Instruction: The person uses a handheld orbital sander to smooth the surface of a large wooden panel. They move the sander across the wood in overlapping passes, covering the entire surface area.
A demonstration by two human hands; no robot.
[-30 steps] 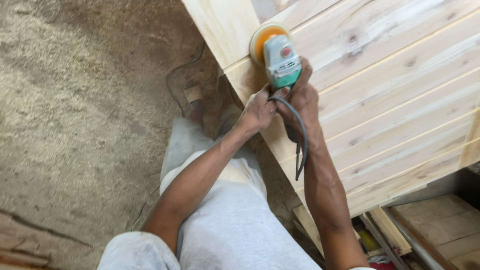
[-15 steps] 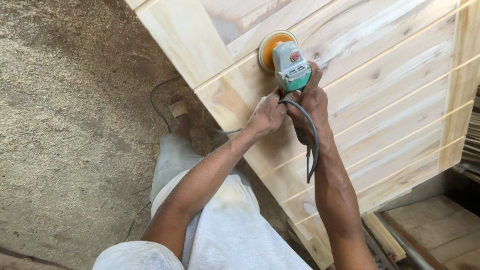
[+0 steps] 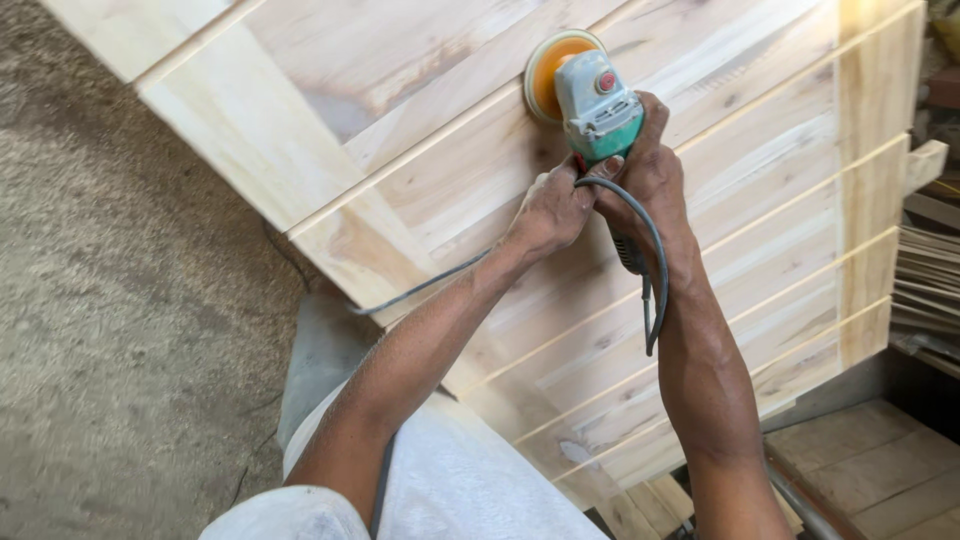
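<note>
A green-and-grey handheld disc sander (image 3: pixel 598 110) is being gripped by the right hand (image 3: pixel 650 175) and left hand (image 3: pixel 550 210), fingers closed, arms outstretched over the pale slatted wooden panel (image 3: pixel 780 150).

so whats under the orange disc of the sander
The orange disc lies against the pale wooden panel. The wood right beneath it is covered. Both hands, left hand and right hand, grip the sander.
</note>
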